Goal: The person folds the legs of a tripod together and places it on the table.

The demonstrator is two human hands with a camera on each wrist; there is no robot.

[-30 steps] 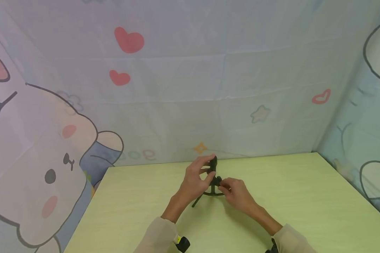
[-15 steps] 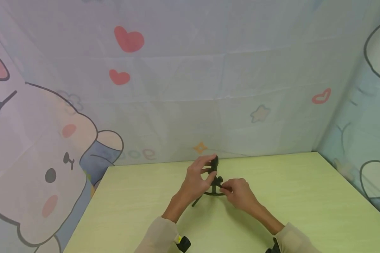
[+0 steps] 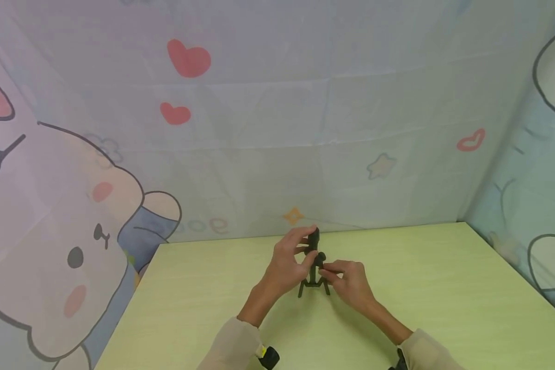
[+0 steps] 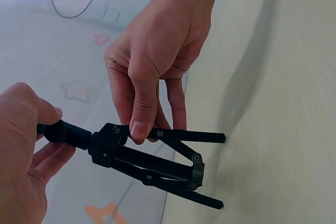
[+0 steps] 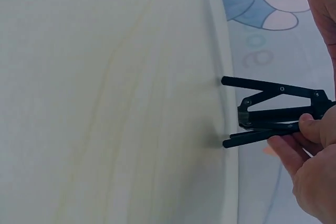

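While both hands work it, the small black tripod (image 3: 313, 275) stands mid-table.
Left hand (image 3: 289, 261) curls round its top stem at twelve o'clock; right hand (image 3: 349, 281) pinches a leg near the hub, at three o'clock. It looks light, rigid plastic with hinged legs, best held by the stem.

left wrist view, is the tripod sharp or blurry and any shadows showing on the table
Left wrist view: tripod sharp, left hand soft at the frame edge, a long soft shadow on the table. Head view: even light, faint shadow by the right hand.
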